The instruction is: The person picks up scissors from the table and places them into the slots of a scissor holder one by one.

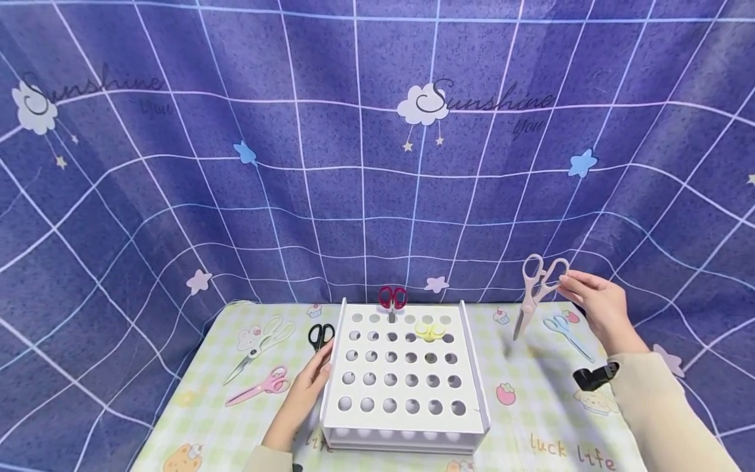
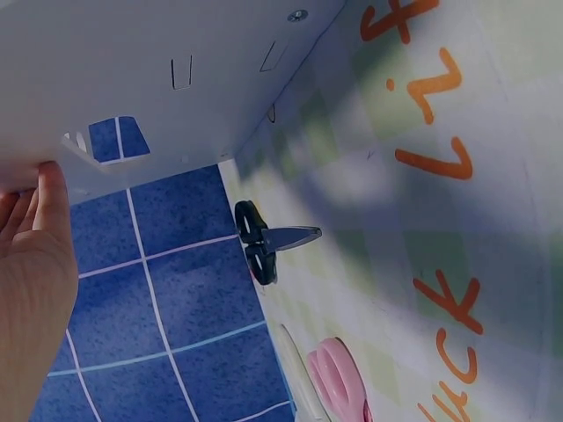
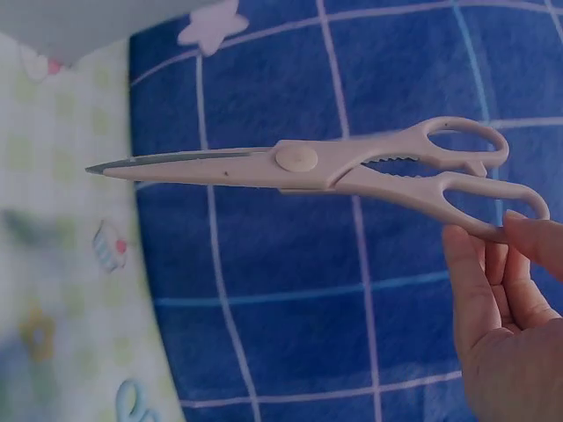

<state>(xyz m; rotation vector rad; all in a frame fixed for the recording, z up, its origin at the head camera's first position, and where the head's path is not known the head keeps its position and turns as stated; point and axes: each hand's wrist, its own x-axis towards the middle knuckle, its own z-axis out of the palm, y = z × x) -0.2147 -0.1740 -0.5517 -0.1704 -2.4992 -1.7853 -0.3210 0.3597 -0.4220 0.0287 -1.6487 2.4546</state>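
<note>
A pair of pale pink scissors [image 1: 533,295] hangs in the air with its blades down. My right hand [image 1: 598,308] pinches one handle loop between thumb and fingers, and the right wrist view shows the scissors [image 3: 299,163] whole. My left hand [image 1: 307,387] rests against the left side of a white rack [image 1: 401,419] with rows of round holes. Red-handled scissors [image 1: 392,298] stand upright in its back row. Yellow-handled scissors [image 1: 430,330] sit in a hole at the back right. Black-handled scissors [image 1: 321,335] lie just beyond the left hand.
Pale green scissors [image 1: 259,347] and pink scissors [image 1: 259,387] lie left of the rack. Light blue scissors [image 1: 569,337] lie below the right hand. A checked cloth [image 1: 519,432] covers the table, and a blue curtain [image 1: 366,164] hangs behind it.
</note>
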